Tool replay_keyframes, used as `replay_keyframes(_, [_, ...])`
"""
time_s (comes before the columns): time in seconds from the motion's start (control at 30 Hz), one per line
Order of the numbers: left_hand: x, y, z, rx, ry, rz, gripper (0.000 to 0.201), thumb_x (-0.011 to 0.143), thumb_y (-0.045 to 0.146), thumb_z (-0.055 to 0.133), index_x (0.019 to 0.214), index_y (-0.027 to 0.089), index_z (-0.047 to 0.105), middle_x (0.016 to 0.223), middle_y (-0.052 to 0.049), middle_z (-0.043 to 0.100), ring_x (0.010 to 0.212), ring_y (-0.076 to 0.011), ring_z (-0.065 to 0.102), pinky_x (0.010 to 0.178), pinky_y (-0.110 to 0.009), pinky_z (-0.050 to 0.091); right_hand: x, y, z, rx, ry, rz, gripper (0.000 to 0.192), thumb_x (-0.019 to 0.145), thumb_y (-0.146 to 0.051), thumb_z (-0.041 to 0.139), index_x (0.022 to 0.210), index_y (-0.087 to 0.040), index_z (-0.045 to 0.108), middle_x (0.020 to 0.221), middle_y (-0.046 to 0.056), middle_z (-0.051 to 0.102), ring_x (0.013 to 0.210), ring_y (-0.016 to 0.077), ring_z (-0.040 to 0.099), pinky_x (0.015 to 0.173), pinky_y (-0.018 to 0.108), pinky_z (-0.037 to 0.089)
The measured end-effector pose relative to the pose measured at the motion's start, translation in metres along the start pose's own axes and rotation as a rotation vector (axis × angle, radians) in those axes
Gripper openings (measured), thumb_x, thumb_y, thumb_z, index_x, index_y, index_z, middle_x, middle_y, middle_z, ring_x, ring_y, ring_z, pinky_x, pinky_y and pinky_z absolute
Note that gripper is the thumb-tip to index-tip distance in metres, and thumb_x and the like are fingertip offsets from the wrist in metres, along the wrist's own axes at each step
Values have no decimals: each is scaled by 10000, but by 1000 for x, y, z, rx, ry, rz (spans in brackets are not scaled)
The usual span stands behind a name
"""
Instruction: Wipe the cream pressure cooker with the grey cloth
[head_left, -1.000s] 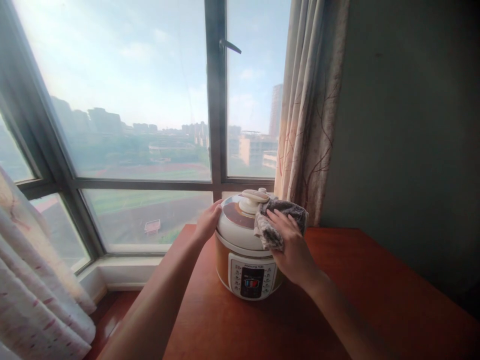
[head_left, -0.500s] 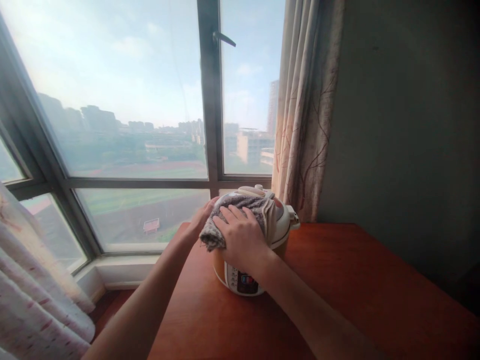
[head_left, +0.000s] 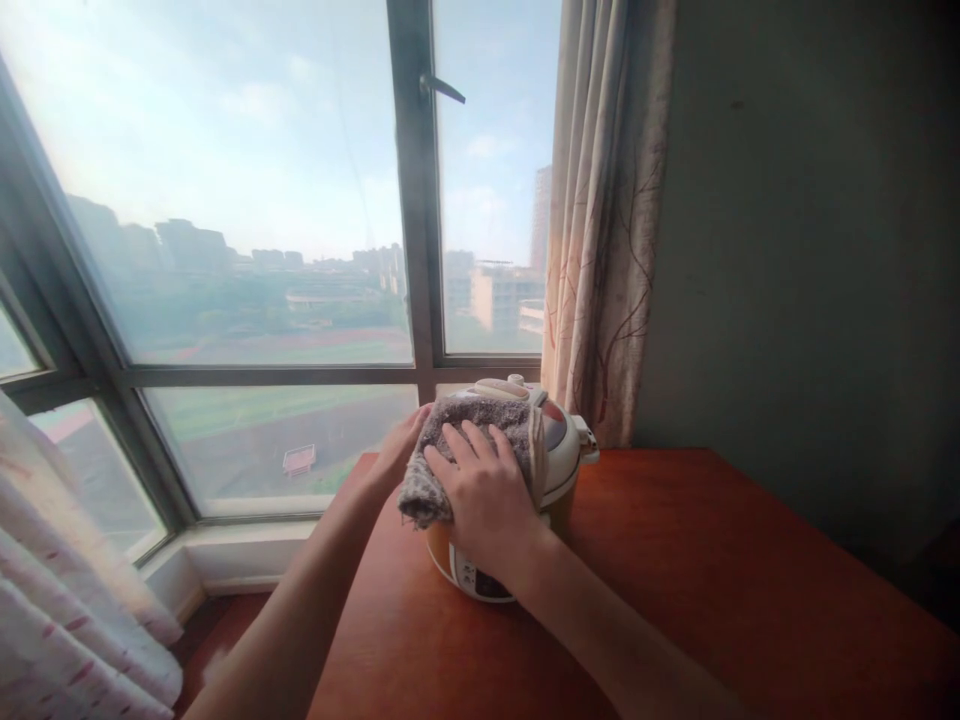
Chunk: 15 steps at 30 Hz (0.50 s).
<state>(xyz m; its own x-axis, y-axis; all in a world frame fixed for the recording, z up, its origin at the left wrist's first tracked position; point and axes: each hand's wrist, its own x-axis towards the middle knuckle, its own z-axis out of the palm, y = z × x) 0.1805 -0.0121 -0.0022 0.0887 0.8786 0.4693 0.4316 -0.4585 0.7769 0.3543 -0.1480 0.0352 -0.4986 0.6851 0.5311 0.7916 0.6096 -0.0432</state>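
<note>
R hand (head_left: 487, 500) fingers spread flat on grey cloth (head_left: 465, 440) over cooker lid (head_left: 559, 435), L hand (head_left: 394, 455) open against cooker side

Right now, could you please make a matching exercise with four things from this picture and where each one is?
Things:
1. grey cloth
2. left hand
3. curtain
4. wooden table

Places:
A. hanging behind the cooker, at the window's right edge
B. under the cooker
C. on the cooker's lid, pressed by the right hand
D. against the cooker's left side

Pairs: 1-C, 2-D, 3-A, 4-B
</note>
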Motion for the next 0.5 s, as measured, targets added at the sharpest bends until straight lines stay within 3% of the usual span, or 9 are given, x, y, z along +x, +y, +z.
replay_keyframes(0.13, [-5,-5,3,23,4,9,637,941,626,327,1236,179,671,1203,-92,716,1155,-323,620,1017,-453,464,-49,22,2,36,102,19,659,836,-360,592,1468,-248,441,1579,89,357,1448,335,265,1192,576,-15])
replay_keyframes(0.2, [-6,-8,5,28,44,6,644,935,622,329,1257,173,661,1248,-98,697,1201,-328,596,1043,-454,442,-66,39,8,27,179,57,696,803,-320,607,1473,-251,430,1579,83,352,1453,341,260,1186,601,-39])
replay_keyframes(0.33, [-3,-13,7,24,23,26,638,946,577,300,1316,169,621,1323,-105,653,1240,-316,569,1074,-446,411,-74,84,20,108,373,160,651,826,-274,550,1463,-221,428,1542,103,397,1445,320,296,1188,583,143])
replay_keyframes(0.4, [-2,-14,6,29,-3,40,629,949,551,286,1330,168,609,1330,-107,647,1240,-309,568,1081,-444,402,-65,106,22,223,439,193,572,859,-253,499,1429,-218,466,1494,103,465,1409,277,375,1169,516,262])
replay_keyframes(0.5, [-1,-14,6,40,-3,34,627,948,527,279,1337,155,601,1309,-116,657,1241,-308,564,1084,-448,395,-40,134,17,303,460,308,481,859,-260,517,1335,-210,563,1391,99,580,1329,259,485,1138,474,332])
